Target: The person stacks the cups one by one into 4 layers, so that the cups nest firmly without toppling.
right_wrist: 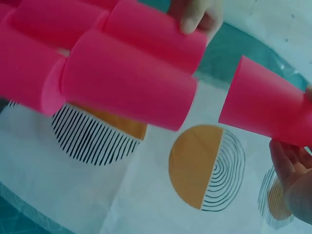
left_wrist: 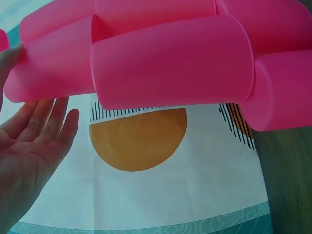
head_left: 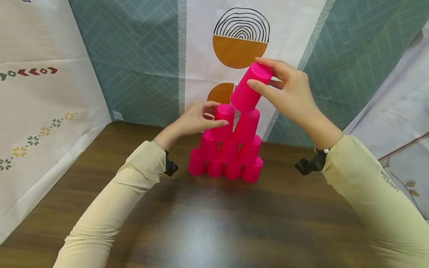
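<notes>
At the far left, a white cloth (head_left: 37, 111) with a printed band of small flowers is hung beside the wooden table (head_left: 207, 223). The left hand (head_left: 197, 120) is reached to the upper left side of the cup pyramid (head_left: 228, 149); its fingers are only lightly bent and are laid against the left cup of the third row (head_left: 223, 119), which is touched but not clasped. In the left wrist view the palm is seen open, with the fingers nearly straight beside the cups.

The pyramid is placed on the table near its back edge: four pink cups, upside down, in the bottom row, three above them, two above those.

Over the right cup of the top pair, a tilted pink cup (head_left: 249, 89) is held by the right hand (head_left: 291, 93), pinched at its closed end between thumb and fingers. Its open rim is just at the cup below; whether they touch cannot be told. Behind, a white banner (head_left: 241, 37) with orange half circles is hung against a teal patterned wall covering (head_left: 134, 56).
</notes>
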A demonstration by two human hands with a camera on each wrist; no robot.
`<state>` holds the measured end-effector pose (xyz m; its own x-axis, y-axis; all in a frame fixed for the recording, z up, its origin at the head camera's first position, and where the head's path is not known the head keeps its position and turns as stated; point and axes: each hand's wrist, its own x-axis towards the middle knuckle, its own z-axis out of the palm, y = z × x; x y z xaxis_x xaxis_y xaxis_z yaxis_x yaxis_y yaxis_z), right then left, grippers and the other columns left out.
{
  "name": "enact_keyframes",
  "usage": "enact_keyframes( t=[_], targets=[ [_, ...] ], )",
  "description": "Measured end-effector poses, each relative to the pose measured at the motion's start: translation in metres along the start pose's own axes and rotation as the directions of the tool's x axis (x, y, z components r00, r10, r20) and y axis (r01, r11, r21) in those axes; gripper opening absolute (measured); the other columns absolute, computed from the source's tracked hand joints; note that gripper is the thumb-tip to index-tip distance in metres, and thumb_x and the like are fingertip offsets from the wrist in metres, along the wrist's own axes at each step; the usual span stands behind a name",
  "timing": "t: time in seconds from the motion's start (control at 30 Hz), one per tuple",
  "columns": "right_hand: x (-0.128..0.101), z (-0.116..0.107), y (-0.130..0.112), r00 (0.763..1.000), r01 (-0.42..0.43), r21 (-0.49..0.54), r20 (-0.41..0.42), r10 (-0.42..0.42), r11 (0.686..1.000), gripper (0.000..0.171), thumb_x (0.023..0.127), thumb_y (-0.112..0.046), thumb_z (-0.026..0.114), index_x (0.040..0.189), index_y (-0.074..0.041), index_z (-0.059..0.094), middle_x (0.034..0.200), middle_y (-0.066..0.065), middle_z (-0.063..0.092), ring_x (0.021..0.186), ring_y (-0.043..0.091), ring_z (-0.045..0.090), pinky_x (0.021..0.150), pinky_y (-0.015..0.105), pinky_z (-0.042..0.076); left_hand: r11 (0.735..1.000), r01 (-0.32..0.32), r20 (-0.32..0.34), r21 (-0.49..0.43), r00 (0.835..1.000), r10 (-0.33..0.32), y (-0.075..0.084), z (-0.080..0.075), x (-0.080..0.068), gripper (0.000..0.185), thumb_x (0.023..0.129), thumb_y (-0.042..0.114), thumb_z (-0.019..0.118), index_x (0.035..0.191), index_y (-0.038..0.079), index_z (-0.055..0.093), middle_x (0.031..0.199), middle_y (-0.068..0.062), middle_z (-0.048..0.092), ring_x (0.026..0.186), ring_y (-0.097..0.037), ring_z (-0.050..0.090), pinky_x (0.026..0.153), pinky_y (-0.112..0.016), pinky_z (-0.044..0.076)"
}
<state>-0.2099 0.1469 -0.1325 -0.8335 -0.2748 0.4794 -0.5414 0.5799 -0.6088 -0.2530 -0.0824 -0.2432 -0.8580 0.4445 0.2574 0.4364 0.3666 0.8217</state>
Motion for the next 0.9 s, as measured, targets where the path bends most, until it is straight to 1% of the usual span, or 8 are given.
enact_keyframes(
  t=[0.13,0.27,0.4,0.5,0.57,0.67,0.8,0.9],
  targets=[
    [0.011,0.006,0.006,0.998,-0.047,0.019,0.034,0.047,0.999,0.053,0.084,-0.031,0.068,0.134,-0.024,0.051,0.126,0.001,0.057,0.11,0.017,0.055,0.091,0.031,0.049,1.0,-0.001,0.004,0.021,1.0,0.001,0.002,0.001,0.0,0.05,0.079,0.03,0.073,0.122,0.01,0.058,0.106,0.001,0.065,0.095,-0.015,0.062,0.085,-0.027,0.051],
    [0.018,0.012,0.011,0.996,-0.068,0.02,0.064,0.066,0.997,0.053,0.085,-0.033,0.067,0.134,-0.023,0.051,0.127,0.001,0.057,0.11,0.017,0.054,0.091,0.032,0.049,1.0,-0.004,0.011,0.027,1.0,0.004,0.005,0.001,-0.001,0.049,0.08,0.03,0.073,0.122,0.01,0.058,0.106,0.002,0.065,0.094,-0.013,0.061,0.085,-0.026,0.05],
    [0.023,0.019,0.012,0.993,-0.09,0.003,0.08,0.09,0.996,0.054,0.084,-0.036,0.067,0.134,-0.023,0.052,0.127,0.0,0.056,0.107,0.017,0.054,0.087,0.031,0.05,1.0,0.002,0.015,0.022,1.0,-0.002,0.006,-0.002,-0.002,0.049,0.08,0.029,0.073,0.122,0.009,0.058,0.106,0.002,0.065,0.095,-0.013,0.061,0.085,-0.026,0.05],
    [0.023,0.021,0.013,0.989,-0.118,-0.012,0.087,0.119,0.993,0.054,0.084,-0.039,0.067,0.134,-0.025,0.052,0.128,-0.001,0.055,0.105,0.018,0.053,0.083,0.03,0.052,1.0,0.008,0.024,0.017,1.0,-0.008,0.005,-0.003,-0.001,0.051,0.08,0.029,0.073,0.123,0.01,0.057,0.107,0.002,0.064,0.096,-0.014,0.061,0.086,-0.026,0.05],
    [0.024,0.022,0.013,0.988,-0.125,-0.019,0.091,0.126,0.992,0.054,0.084,-0.04,0.066,0.134,-0.026,0.052,0.128,-0.001,0.055,0.105,0.018,0.053,0.082,0.031,0.052,1.0,0.013,0.029,0.012,0.999,-0.013,0.005,-0.003,-0.001,0.052,0.079,0.029,0.073,0.124,0.01,0.057,0.108,0.001,0.064,0.096,-0.014,0.061,0.086,-0.026,0.05],
    [0.024,0.024,0.015,0.989,-0.115,-0.024,0.085,0.117,0.993,0.054,0.084,-0.04,0.066,0.134,-0.026,0.052,0.127,-0.002,0.055,0.105,0.018,0.053,0.083,0.031,0.052,1.0,0.021,0.032,0.007,0.999,-0.021,0.006,-0.003,-0.001,0.054,0.079,0.029,0.074,0.126,0.009,0.055,0.11,0.0,0.063,0.098,-0.015,0.061,0.088,-0.027,0.049],
    [0.022,0.03,0.02,0.998,-0.03,-0.033,0.052,0.032,0.999,0.053,0.084,-0.037,0.066,0.134,-0.021,0.053,0.124,-0.001,0.057,0.105,0.015,0.054,0.086,0.03,0.05,0.999,0.032,0.034,0.029,0.999,-0.033,0.008,-0.004,-0.001,0.055,0.079,0.03,0.073,0.127,0.009,0.055,0.111,-0.001,0.063,0.099,-0.016,0.061,0.089,-0.027,0.049],
    [0.02,0.033,0.025,0.999,0.02,-0.047,0.033,-0.019,0.999,0.054,0.085,-0.034,0.066,0.134,-0.018,0.051,0.123,0.0,0.056,0.106,0.013,0.053,0.087,0.031,0.05,0.998,0.028,0.042,0.053,0.999,-0.03,0.008,-0.003,0.0,0.054,0.08,0.03,0.073,0.126,0.01,0.055,0.11,0.0,0.063,0.099,-0.015,0.061,0.09,-0.028,0.048]
  ],
)
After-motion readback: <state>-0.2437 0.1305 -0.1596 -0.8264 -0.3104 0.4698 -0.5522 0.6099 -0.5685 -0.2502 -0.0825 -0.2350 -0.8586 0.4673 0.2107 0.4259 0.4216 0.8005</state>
